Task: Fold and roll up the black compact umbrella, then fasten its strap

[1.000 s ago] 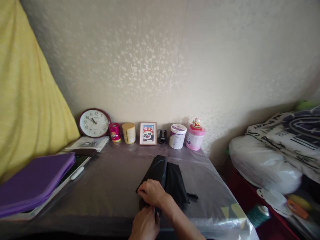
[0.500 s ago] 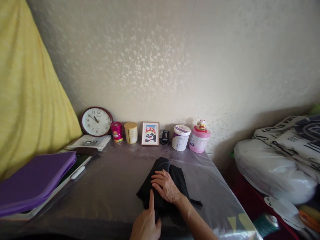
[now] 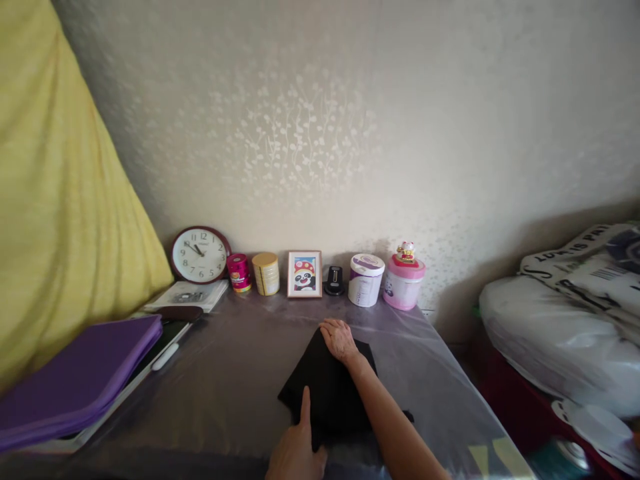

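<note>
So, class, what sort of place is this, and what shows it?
Likely a room at home: a round, brown-rimmed clock, a rectangular framed panda picture and draped yellow cloth suggest it.

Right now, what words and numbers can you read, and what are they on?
"1" to "12": clock, with a pointer crossing the "10".
"IS PA": cloth; letters on either side unclear.
"S": cloth.
Too small or blurred: clock brand, pink tin, yellow tin, picture, white tub, pink tub, figurine.
</note>
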{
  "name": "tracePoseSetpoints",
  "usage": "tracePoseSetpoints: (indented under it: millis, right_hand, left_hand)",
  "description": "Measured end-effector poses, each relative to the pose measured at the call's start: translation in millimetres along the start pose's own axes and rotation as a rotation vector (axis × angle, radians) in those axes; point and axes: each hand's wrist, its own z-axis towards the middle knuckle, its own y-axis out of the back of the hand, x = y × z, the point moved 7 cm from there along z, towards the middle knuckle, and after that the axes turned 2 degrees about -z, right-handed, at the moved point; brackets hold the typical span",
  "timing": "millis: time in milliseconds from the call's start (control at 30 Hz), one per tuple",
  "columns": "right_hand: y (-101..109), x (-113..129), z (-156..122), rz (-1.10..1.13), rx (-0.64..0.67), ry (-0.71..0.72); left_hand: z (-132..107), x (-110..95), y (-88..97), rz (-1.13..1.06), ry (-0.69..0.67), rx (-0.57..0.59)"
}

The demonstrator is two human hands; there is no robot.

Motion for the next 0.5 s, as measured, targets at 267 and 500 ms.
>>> tracePoseSetpoints:
  millis: [267, 500]
  right_hand:
    - [40, -61, -24, 0.315, -0.121, -0.180]
    - [84, -96, -67, 0.783, -0.163, -0.349]
  left_hand:
    - [-19, -3, 29.7, -0.291, -0.081, 0.028]
    - [-76, -23, 77.2, -0.584, -0.086, 0.095]
